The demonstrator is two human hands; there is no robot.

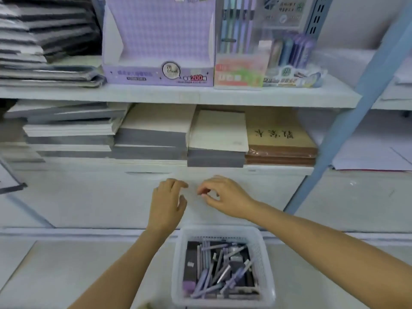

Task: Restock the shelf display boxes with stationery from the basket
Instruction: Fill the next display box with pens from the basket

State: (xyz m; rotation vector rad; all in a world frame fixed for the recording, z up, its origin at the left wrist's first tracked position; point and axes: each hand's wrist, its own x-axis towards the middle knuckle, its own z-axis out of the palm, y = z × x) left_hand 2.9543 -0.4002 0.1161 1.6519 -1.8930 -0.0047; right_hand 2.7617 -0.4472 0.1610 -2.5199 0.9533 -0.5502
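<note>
- Your left hand (168,201) is held up in front of the white panel under the notebook shelf. Its grip is slack, fingers lightly curled with nothing in them.
- Your right hand (225,197) is just beside it, not touching. Thumb and forefinger are drawn close together, but the blur hides whether that grip has anything in it, so I cannot tell.
- The basket (223,230), white plastic mesh, sits below both hands, nearer your right forearm. It is heaped with purple and grey pens (211,279) and dark flat packs.
- The purple display box (159,41) stands on the upper shelf (178,95), well above your hands.
- The pink-and-green display box (240,72), which holds pastel pens, stands against the purple box's right side.
- Stacks of notebooks (151,134) lie on the shelf between the boxes and your hands.
</note>
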